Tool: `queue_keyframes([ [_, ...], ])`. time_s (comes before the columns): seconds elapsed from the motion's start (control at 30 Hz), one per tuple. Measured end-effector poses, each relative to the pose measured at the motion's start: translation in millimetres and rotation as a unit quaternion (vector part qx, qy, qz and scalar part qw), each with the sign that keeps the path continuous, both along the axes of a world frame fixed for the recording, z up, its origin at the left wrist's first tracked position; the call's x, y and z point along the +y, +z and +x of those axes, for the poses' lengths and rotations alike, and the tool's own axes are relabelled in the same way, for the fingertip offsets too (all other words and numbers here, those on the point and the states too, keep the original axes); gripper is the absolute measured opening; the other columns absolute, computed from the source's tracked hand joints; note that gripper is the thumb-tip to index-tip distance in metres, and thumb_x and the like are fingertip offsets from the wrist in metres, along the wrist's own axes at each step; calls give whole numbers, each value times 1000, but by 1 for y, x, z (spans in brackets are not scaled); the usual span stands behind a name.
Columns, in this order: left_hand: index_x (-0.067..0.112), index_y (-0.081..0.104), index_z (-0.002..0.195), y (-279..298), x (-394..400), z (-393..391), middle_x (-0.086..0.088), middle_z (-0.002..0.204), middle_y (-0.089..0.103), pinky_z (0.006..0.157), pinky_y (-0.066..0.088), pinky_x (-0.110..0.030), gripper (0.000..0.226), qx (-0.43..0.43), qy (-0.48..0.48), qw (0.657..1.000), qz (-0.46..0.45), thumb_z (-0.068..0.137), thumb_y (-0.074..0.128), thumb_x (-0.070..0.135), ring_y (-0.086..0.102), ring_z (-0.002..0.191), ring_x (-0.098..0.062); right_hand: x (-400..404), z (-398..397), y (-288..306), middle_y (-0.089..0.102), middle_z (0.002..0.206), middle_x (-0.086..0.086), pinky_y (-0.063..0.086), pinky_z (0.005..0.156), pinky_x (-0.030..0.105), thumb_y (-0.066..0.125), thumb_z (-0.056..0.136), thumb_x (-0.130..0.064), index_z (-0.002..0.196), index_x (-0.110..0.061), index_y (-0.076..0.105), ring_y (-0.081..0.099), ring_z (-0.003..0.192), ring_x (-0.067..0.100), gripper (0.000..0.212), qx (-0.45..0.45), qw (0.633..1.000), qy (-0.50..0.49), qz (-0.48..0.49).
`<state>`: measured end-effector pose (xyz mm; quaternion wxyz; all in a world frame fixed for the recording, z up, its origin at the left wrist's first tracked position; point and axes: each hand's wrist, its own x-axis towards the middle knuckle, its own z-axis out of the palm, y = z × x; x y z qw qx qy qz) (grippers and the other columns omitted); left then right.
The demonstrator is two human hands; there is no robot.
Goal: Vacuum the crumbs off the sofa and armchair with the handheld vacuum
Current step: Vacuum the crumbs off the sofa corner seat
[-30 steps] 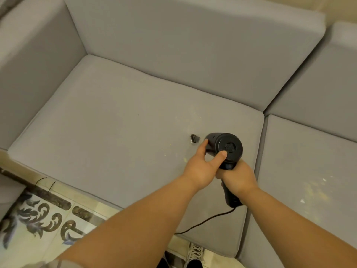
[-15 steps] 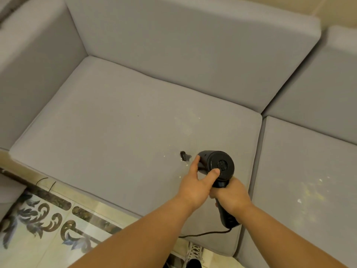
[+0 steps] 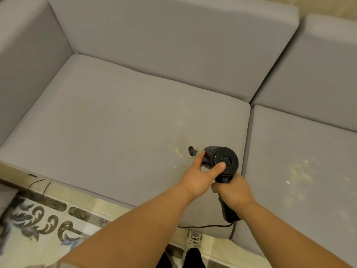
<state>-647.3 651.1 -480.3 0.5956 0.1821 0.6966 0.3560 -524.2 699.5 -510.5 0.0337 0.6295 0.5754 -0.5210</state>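
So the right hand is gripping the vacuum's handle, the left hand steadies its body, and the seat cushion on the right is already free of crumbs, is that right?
Not quite. The seat cushion on the right is not free of crumbs: the head view shows pale and yellowish crumbs scattered over it. The rest holds: the right hand grips the vacuum's handle and the left hand steadies its body.

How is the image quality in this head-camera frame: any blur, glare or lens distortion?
Head view: warm, even indoor light with no glare; wide-angle bending shows in the sofa edges; the handheld vacuum and both hands stay fairly sharp; the patterned floor at lower left looks smeared; crumbs show as faint pale specks.
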Motion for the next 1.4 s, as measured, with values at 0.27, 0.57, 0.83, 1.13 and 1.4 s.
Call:
queue_keyframes([
  [0.27,32,18,151,0,-20,-9,3,150,38,108,29,-27,83,7,2,1000,-4,85,64,49,34,138,-13,-19,-8,-3,69,80,7,54,67,35,72,66,-13,93,-16,62,67,76,30,29,16,1000,6,-7],
  [0.57,32,21,150,-1,-47,-23,3,149,38,113,31,-32,84,2,29,999,-12,82,67,49,35,138,-12,-44,-23,0,68,81,5,49,64,32,73,67,-14,98,-19,60,66,75,29,33,27,999,19,-14],
  [0.83,40,24,147,13,-55,-38,6,145,44,110,37,-40,86,-39,54,997,29,76,69,56,48,128,-19,-51,-39,33,71,93,-2,54,82,40,79,78,-19,99,-32,62,66,87,20,30,100,994,-33,1],
  [1.13,30,40,141,36,-74,-96,2,139,49,107,38,-38,50,-5,94,996,-7,95,48,48,58,110,-17,-32,-66,94,64,88,10,50,67,33,76,78,-2,106,-12,61,60,79,24,33,135,987,-23,-83],
  [1.4,28,33,146,53,-64,-114,-1,141,47,108,37,-42,52,-16,96,995,-2,98,43,46,58,108,-18,-43,-81,110,63,74,10,49,61,30,74,78,-1,95,-4,64,58,68,21,20,119,989,26,-79],
])
